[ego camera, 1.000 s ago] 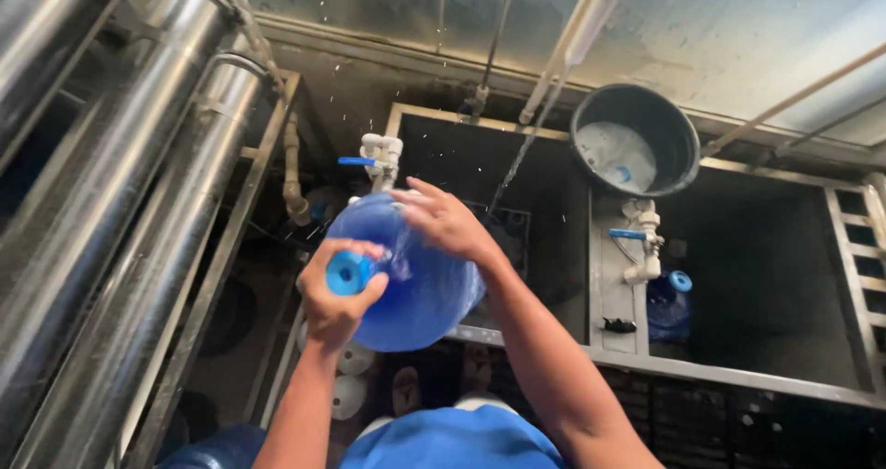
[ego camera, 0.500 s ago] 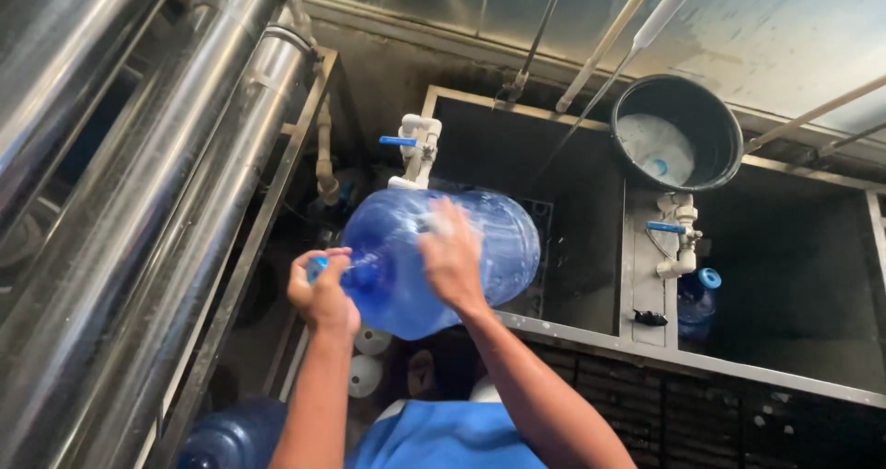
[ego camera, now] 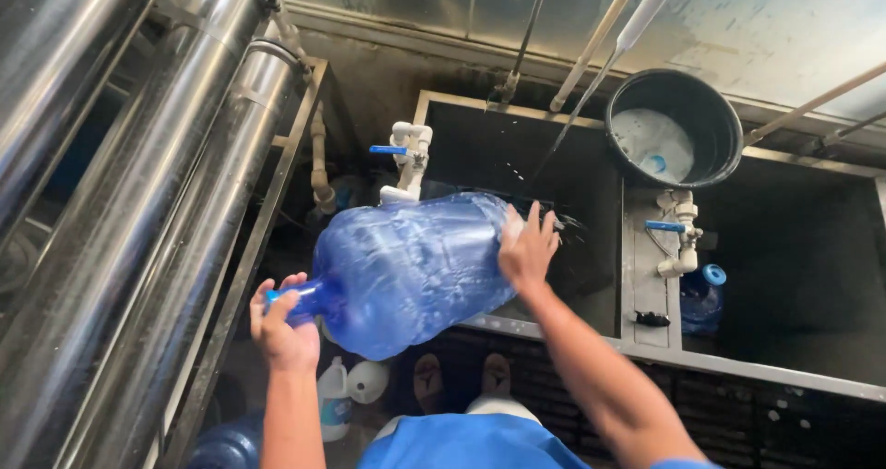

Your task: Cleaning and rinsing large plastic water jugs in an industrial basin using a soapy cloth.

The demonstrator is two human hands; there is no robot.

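I hold a large blue translucent water jug [ego camera: 411, 266] on its side above the edge of a dark steel tank [ego camera: 517, 155]. My left hand [ego camera: 281, 326] is closed around the jug's neck at the lower left. My right hand [ego camera: 526, 247] presses flat, fingers spread, against the jug's base on the right. Water sloshes inside the jug and drops fly off near its base.
Large steel pipes [ego camera: 138, 183] run along the left. A white tap with a blue handle [ego camera: 406, 160] stands behind the jug, a second one [ego camera: 678, 234] to the right. A black bucket [ego camera: 674, 132] sits on the tank rim. Another blue jug [ego camera: 703, 294] and white bottles [ego camera: 355, 386] stand lower down.
The jug has swung from neck-toward-me to lying sideways, neck to the left. My right hand slid from its side to its base. My left hand moved lower left.
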